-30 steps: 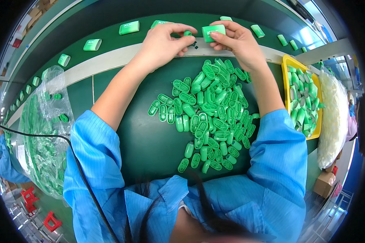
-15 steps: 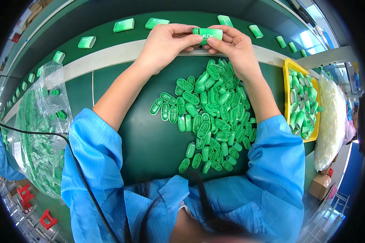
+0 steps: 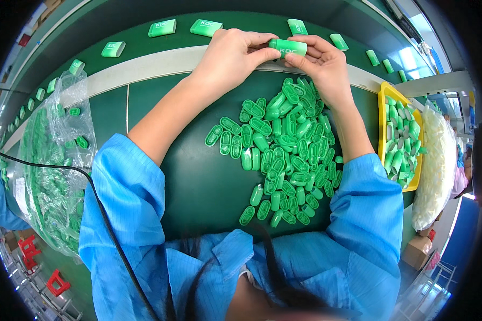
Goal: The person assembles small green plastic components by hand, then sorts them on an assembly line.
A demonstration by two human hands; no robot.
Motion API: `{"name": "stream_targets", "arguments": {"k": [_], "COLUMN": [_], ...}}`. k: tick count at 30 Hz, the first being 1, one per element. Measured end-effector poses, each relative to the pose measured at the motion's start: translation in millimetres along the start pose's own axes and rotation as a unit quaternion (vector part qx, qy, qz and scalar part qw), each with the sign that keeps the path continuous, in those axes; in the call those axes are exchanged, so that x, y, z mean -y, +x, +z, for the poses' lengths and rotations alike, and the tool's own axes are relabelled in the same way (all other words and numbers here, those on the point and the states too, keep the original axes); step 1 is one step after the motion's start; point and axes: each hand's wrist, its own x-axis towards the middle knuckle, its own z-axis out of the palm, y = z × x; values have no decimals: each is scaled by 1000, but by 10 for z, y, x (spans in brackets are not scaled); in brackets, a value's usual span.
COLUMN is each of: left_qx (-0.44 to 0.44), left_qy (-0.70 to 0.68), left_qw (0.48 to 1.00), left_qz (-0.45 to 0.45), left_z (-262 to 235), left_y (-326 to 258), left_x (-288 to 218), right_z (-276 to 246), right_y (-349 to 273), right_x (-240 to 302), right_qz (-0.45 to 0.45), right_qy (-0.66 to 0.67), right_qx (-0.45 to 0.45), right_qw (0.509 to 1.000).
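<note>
Green case (image 3: 287, 47) pinched btwn left hand (image 3: 229, 58) & right hand (image 3: 324, 67), long axis left-right; both grips closed on ends.

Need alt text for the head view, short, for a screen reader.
Seen from above, a person in blue sleeves holds one green oblong plastic case between left hand and right hand, above a pile of small green shells on a dark green table. More cases lie along a belt; a yellow tray sits right, a clear bag left.
</note>
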Motion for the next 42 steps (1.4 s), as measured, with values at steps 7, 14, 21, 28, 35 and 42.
{"name": "stream_targets", "arguments": {"k": [7,14,21,28,35,42], "left_qx": [-72,-60,-84,-118,-80,185], "left_qy": [-73,67,26,-23,308,187], "left_qw": [995,996,995,983,947,948], "left_qz": [4,14,-43,-138,-39,177], "left_z": [165,251,263,-111,-208,-197], "left_y": [-80,-144,-131,343,482,-729], "left_x": [24,-92,-277,394,625,-423], "right_z": [71,97,327,87,-306,-984], "right_y": [-5,6,33,480,769,484], "right_x": [22,-7,-27,27,-264,-434], "right_qz": [11,16,-131,-81,-133,-112], "right_qy": [21,26,-92,-371,-681,-605], "right_qx": [-20,-30,-149,-56,-34,-100], "right_qw": [1000,999,976,923,720,782]}}
